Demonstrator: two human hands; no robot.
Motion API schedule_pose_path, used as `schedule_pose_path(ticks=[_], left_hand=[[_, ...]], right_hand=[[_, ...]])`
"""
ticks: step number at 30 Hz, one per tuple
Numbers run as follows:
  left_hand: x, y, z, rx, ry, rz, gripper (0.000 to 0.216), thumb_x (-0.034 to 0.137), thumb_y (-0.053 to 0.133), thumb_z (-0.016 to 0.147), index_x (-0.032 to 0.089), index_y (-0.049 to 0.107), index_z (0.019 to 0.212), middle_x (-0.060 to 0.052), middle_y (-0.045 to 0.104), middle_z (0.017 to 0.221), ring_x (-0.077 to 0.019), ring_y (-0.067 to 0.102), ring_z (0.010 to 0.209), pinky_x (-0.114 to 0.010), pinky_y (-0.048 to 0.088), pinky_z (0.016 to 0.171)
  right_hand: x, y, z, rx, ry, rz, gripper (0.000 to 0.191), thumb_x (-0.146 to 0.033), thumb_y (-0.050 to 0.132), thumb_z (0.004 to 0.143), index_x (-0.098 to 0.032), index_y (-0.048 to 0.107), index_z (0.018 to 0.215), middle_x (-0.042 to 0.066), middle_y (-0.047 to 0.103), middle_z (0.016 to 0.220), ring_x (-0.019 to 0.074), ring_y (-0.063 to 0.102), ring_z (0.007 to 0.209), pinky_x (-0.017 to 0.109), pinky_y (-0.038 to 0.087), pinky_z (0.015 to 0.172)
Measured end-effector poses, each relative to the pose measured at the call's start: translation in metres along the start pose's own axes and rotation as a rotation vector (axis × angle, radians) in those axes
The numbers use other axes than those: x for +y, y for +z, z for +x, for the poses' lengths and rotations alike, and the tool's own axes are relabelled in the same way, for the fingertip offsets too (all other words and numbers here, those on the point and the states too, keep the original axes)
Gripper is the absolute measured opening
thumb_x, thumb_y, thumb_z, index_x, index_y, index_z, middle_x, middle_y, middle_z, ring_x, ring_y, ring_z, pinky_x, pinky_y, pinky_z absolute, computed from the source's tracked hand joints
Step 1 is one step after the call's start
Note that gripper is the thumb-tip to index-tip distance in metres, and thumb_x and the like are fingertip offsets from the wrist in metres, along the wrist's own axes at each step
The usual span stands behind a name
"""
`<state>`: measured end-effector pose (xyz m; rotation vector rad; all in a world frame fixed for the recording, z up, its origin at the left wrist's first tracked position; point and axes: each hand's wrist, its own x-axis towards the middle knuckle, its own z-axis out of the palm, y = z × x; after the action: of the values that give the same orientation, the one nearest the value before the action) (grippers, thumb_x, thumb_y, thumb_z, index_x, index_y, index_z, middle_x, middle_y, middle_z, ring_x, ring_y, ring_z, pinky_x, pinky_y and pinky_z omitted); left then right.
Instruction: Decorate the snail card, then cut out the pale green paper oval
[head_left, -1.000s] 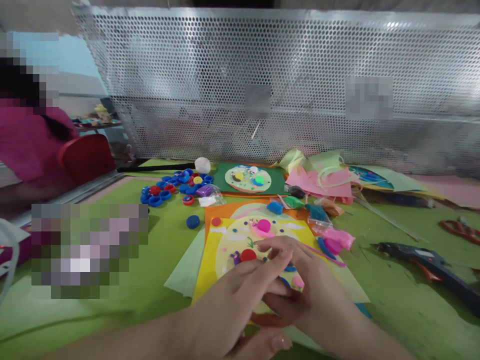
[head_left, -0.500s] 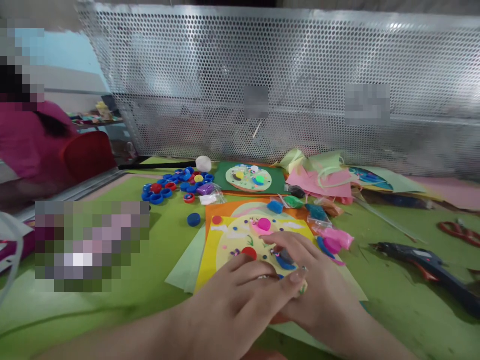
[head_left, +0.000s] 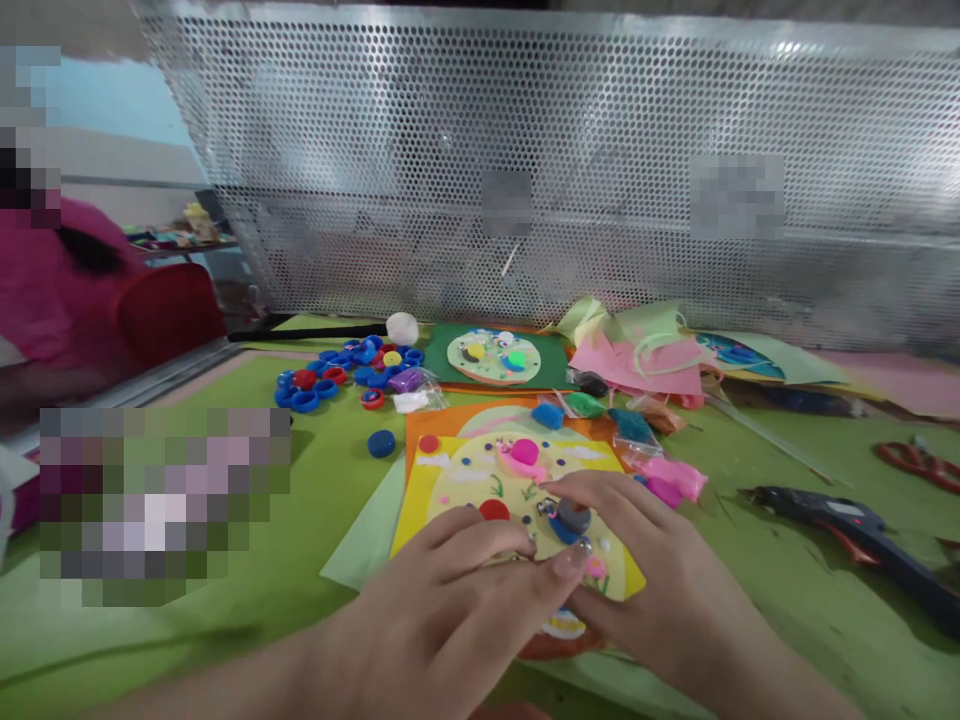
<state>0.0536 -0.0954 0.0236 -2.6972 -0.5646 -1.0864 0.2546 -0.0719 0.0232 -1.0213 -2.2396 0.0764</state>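
Note:
Both my hands rest on a yellow craft sheet [head_left: 420, 500] that bears a pale round picture [head_left: 480, 480] dotted with small clay shapes. My left hand [head_left: 457, 610] lies knuckles up, its fingertips pressed on the picture beside a red clay dot [head_left: 494, 510]. Its thumb reaches toward a grey and blue clay piece [head_left: 572, 518]. My right hand [head_left: 652, 565] lies flat with fingers stretched out, the index finger curving round the far side of that piece. Neither hand grips anything that I can see. A pink clay shape [head_left: 524, 455] sits farther up the picture.
Blue and red bottle caps [head_left: 330, 375] and a white ball [head_left: 402, 328] lie at the back left. A green card with a round picture [head_left: 495, 358], clay bags [head_left: 630, 425], loose coloured papers [head_left: 645, 350], a glue gun [head_left: 847, 520] and red scissors [head_left: 919, 460] surround the sheet. A perforated metal screen [head_left: 525, 150] stands behind. A person in pink [head_left: 45, 290] sits at left.
My hands were clasped together over the picture; they have drawn apart and lowered, uncovering the grey and blue clay piece between them.

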Motion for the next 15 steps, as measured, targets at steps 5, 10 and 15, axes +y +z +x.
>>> schedule_pose_path(ticks=[5, 10, 15], left_hand=[[0.004, 0.007, -0.003, -0.006, -0.024, 0.028, 0.062, 0.036, 0.035, 0.091, 0.002, 0.013, 0.138, -0.010, 0.074, 0.085, -0.0251, 0.063, 0.090, -0.037, 0.051, 0.073], [0.010, 0.006, -0.003, -0.091, -0.074, 0.014, 0.058, 0.034, 0.028, 0.093, 0.004, 0.011, 0.139, -0.009, 0.074, 0.090, -0.0232, 0.062, 0.095, -0.035, 0.051, 0.076], [0.014, -0.005, 0.007, -0.186, -0.147, 0.060, 0.041, 0.035, 0.028, 0.093, 0.010, 0.035, 0.124, -0.010, 0.073, 0.094, -0.0194, 0.063, 0.096, -0.031, 0.052, 0.081]], right_hand=[[-0.003, 0.003, -0.001, -0.028, -0.025, 0.024, 0.038, -0.014, 0.059, 0.066, -0.018, 0.055, 0.103, 0.008, 0.067, 0.099, 0.0230, 0.063, 0.089, 0.038, 0.054, 0.072], [-0.007, 0.006, -0.003, -0.079, -0.033, 0.058, 0.042, -0.013, 0.064, 0.062, -0.017, 0.055, 0.102, 0.009, 0.066, 0.102, 0.0250, 0.061, 0.093, 0.039, 0.051, 0.075], [-0.006, 0.006, -0.003, -0.099, -0.021, 0.109, 0.042, -0.015, 0.063, 0.066, -0.016, 0.053, 0.107, 0.009, 0.064, 0.104, 0.0235, 0.058, 0.096, 0.038, 0.049, 0.079]])
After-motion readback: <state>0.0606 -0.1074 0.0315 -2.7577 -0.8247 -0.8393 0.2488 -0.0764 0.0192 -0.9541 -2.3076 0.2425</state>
